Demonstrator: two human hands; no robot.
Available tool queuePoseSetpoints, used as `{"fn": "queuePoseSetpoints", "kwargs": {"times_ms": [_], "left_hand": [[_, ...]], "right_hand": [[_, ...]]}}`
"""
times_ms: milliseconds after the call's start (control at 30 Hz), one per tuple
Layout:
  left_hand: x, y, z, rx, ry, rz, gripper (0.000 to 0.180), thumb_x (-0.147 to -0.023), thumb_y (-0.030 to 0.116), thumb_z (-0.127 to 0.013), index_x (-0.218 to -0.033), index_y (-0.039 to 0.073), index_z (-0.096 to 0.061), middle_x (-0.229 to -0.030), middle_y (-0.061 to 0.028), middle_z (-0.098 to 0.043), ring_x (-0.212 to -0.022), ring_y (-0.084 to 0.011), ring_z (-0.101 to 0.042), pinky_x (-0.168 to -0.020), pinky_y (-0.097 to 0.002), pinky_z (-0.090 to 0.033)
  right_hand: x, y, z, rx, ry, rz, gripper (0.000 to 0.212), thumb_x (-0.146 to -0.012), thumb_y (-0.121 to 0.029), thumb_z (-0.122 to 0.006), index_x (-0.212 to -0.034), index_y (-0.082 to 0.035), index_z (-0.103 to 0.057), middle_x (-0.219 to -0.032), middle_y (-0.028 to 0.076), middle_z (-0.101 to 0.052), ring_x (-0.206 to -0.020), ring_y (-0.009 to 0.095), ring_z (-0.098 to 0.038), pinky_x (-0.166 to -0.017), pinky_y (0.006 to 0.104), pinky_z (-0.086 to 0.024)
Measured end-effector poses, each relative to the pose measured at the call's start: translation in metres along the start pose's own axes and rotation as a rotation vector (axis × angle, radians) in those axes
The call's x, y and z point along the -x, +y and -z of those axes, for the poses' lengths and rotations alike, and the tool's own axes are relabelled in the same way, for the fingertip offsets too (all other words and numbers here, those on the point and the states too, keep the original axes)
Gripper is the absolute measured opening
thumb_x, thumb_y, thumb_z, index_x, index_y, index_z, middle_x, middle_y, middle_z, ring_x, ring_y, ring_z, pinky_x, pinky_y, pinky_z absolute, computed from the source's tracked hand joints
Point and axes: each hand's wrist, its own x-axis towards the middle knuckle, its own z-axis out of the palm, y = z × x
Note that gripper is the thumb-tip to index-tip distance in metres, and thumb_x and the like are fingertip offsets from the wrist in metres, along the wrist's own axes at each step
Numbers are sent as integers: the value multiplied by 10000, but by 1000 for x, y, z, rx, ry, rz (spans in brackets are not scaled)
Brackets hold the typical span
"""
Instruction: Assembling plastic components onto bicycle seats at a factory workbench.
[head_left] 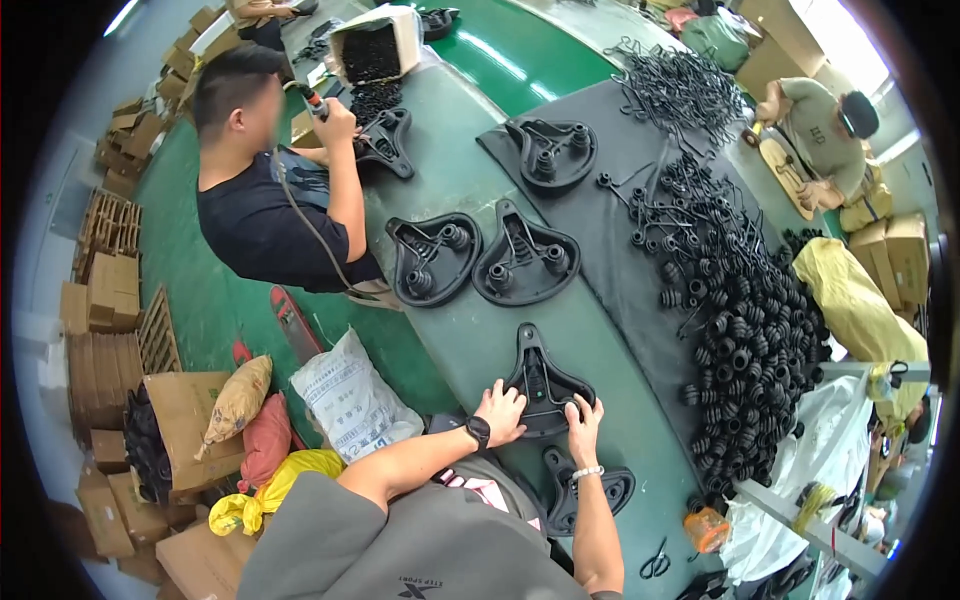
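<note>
Resting near the worktop's (pixel 465 345) left edge, the black saddle (pixel 540 402) is held by the left hand (pixel 500 412) and right hand (pixel 583 432), grip pinching its rim; it could be tipped by uneven pressure.

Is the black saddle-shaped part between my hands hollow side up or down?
Hollow side up: the black saddle-shaped part shows its recessed interior to the camera above.

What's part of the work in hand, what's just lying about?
Likely in the work:
- black saddle-shaped plastic base, at left hand and right hand
- heaped black ribbed cylinders
- bent black metal rods

Likely lying about:
- white printed sack
- yellow tied sack
- brown cardboard boxes
</note>
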Motion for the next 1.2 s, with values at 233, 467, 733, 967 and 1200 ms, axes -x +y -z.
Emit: {"fn": "queuePoseSetpoints", "kwargs": {"times_ms": [233,467,733,967,1200], "left_hand": [[3,4,0,7,-5,-2,629,-771,429,-829,-1210,29,-622,-1259,-195,-579,-1328,-513,-413,-1061,-614,-435],[28,-46,-8,560,95,345,952,-886,685,-641,-1496,21,-336,-1484,-259,-429,-1365,-439,-475,-1109,-500,-437],[25,-30,20,1250,-299,340,1077,-856,735,-666,-1521,-43,-329,-1359,-222,-581,-1215,-296,-608,-1068,-399,-477],[-4,-40,78,1075,-27,41,1025,-873,434,-811,-1600,9,-227,-1543,-174,-399,-1399,-278,-459,-1189,-397,-355],[-62,-54,110,1914,174,95,975,-834,168,-874,-1534,11,-214,-1408,-137,-522,-1265,-213,-545,-1054,-357,-503]], "right_hand": [[12,0,-4,9,54,-5,555,-948,-366,-704,-1393,-47,-604,-1608,262,-301,-1480,391,-348,-1207,447,-310],[4,-11,3,-283,2,-219,1120,-828,-473,-829,-1605,42,-208,-1589,253,-373,-1465,326,-385,-1210,390,-298],[14,11,21,-509,101,-280,925,-873,-277,-813,-1569,48,-298,-1507,174,-487,-1366,281,-487,-1169,362,-360],[51,-53,7,-921,292,-258,879,-811,-578,-774,-1494,-157,-417,-1441,77,-514,-1296,274,-530,-980,538,-498],[-11,-173,-73,-928,472,-215,740,-837,-660,-703,-1358,-164,-534,-1353,65,-593,-1274,260,-531,-1032,571,-408]]}}
